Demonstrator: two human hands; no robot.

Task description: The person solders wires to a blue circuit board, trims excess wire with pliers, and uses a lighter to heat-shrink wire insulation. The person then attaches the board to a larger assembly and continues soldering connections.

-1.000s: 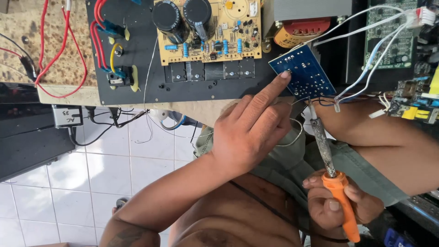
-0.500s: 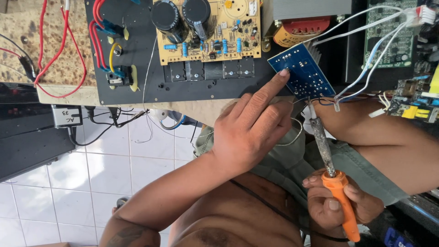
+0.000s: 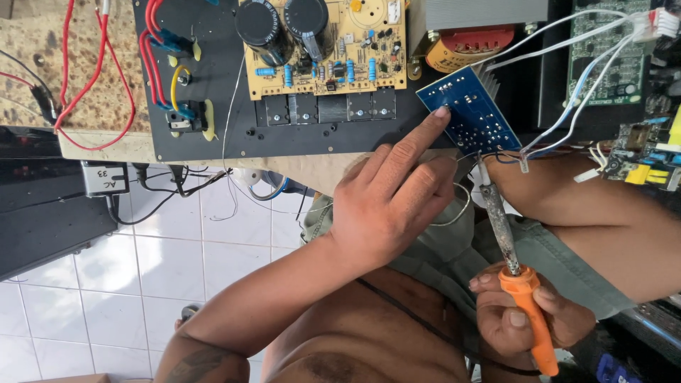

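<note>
Barely shifted, my left hand [image 3: 390, 206] pins the blue board [image 3: 468, 117] with one extended finger while my right hand [image 3: 525, 315], fist closed on the iron [image 3: 507, 241], holds its tip at the board's edge, joint unfinished.

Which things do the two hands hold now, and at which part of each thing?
The right hand grips a soldering iron by its orange handle. The left hand grips nothing; its forefinger presses the blue circuit board near its edge.

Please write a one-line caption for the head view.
Left hand steadies blue circuit board; right hand holds orange-handled soldering iron.
</note>
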